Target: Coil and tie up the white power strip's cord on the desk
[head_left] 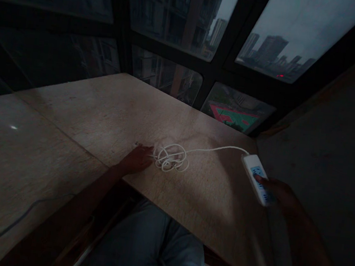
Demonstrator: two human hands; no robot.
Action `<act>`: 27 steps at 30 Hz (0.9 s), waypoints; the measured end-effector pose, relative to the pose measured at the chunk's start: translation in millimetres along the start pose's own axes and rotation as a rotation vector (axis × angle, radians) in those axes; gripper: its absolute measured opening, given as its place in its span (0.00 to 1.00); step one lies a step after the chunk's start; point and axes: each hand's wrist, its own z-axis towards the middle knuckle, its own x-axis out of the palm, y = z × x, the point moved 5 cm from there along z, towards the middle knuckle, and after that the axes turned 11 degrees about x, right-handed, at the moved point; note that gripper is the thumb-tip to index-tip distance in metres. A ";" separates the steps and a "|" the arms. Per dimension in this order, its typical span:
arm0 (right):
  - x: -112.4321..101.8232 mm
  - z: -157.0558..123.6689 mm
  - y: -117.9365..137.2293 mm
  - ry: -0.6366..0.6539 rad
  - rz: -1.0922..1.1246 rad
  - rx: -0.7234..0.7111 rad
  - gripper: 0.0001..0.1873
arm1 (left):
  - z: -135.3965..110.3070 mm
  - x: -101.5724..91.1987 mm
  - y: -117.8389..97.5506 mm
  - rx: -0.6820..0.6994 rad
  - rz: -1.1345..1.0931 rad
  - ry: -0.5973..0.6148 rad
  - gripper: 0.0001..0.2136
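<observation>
A white power strip point(257, 176) lies at the right edge of a wooden table point(109, 112). My right hand point(278, 193) grips its near end, thumb on top. Its white cord runs left across the board into a loose tangled coil point(172, 158). My left hand point(137, 159) rests on the table at the coil's left side, fingers closed on the cord there. The scene is dim.
Large dark-framed windows point(210, 68) stand just behind the table, showing buildings and a sports court below. A thin dark cable point(16, 221) crosses the board at the lower left. A wall point(331, 159) rises on the right. My lap shows under the table's front edge.
</observation>
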 end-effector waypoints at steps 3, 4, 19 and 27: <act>9.0 -2.6 -15.8 0.085 0.222 0.212 0.09 | -2.7 -1.6 3.1 0.039 0.208 0.072 0.21; 12.8 -3.6 -19.4 0.117 0.279 0.252 0.08 | -2.5 -2.5 3.6 0.039 0.235 0.090 0.20; 139.3 -91.0 -50.7 0.545 0.743 0.320 0.12 | 7.4 9.9 -54.2 -0.658 -1.184 -0.324 0.09; 207.4 -159.8 -43.2 0.732 0.507 0.106 0.25 | 17.6 36.9 -118.1 -0.634 -1.716 -0.105 0.12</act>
